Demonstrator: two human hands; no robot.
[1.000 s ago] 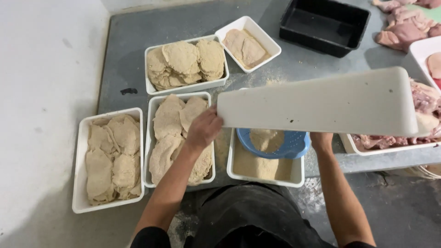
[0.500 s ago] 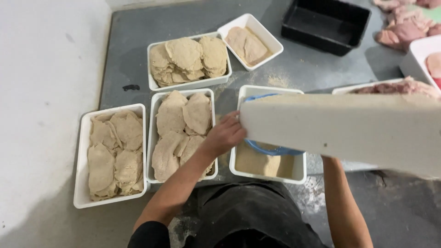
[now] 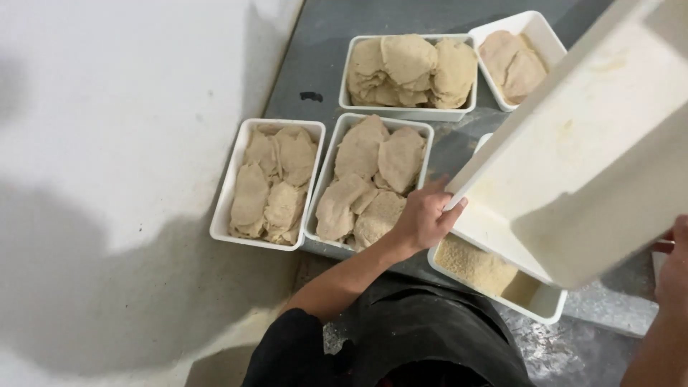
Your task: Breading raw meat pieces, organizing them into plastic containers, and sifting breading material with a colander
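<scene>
Both hands grip a large white tray (image 3: 573, 158), tilted at two o'clock: left hand (image 3: 423, 218) on its near corner, right hand (image 3: 674, 272) at the far edge. Stiff, smooth plastic, seemingly empty and light; corners give sure hold. Below sits a crumb tub (image 3: 494, 276) on the worktop (image 3: 459, 143).

A dark grey table (image 3: 322, 50) carries white rectangular tubs. At nine o'clock sits a tub of breaded cutlets (image 3: 269, 183); just beside it, toward the centre, a second full tub (image 3: 369, 183). At twelve o'clock stands a heaped tub (image 3: 412, 72), with a smaller tub of cutlets (image 3: 512, 57) at one o'clock. At five o'clock lies a tub of breadcrumbs (image 3: 494, 276).
</scene>
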